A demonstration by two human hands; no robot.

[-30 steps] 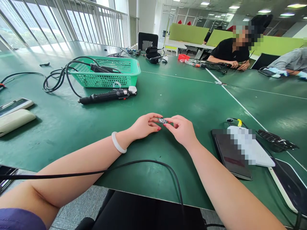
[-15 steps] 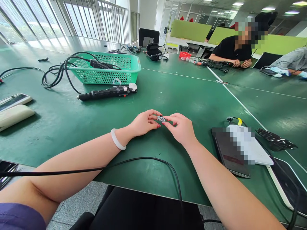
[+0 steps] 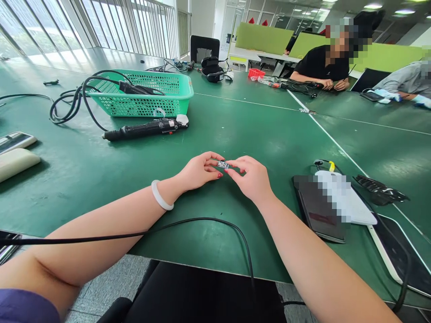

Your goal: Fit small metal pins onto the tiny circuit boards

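In the head view, the bare left hand [image 3: 197, 171] and the bare right hand [image 3: 253, 178] pinch a small, flat, black-and-white patterned piece [image 3: 222, 164] between their fingertips, above the green tabletop [image 3: 208, 202]. Its exact kind is too small to tell. Such a light grip could let it slip if one hand lets go early or a fingertip presses off-centre, and it might skitter away. The thin black cable [image 3: 202, 219] arching across the left forearm [image 3: 111, 215] could snag and jog that arm, jerking the piece loose.
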